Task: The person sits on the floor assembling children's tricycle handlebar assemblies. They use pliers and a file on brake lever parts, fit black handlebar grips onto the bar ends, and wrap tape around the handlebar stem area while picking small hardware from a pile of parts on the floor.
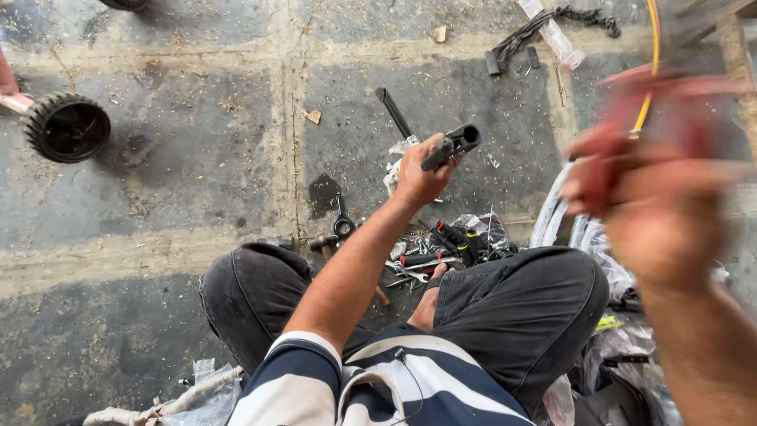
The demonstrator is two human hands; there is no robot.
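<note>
The person sits cross-legged on a concrete floor point(158, 197). The left hand point(422, 173) is stretched out in front, fingers clamped around a short black tube-like part point(451, 146), a grip or socket with an open round end, held up off the floor and tilted with the open end pointing away and to the right. The right hand point(654, 197) is raised close to the camera and badly blurred; something red seems to be in it, but I cannot tell whether the fingers are closed on it or what it is.

Just below the left forearm, between the knees, lies a small heap of tools point(434, 252): screwdrivers with red and black handles, wrenches, and pliers point(341, 221) a little to the left. A long dark bar point(393, 112) lies on the floor beyond the left hand. A black toothed wheel point(65, 126) sits well apart at the far left, and clear plastic bags point(576, 229) lie crumpled by the right knee.

Judging from this, the part is best handled by keeping the left grip firm near its closed end so the open mouth stays clear and visible, and by steadying the right hand before bringing anything up to it.
</note>
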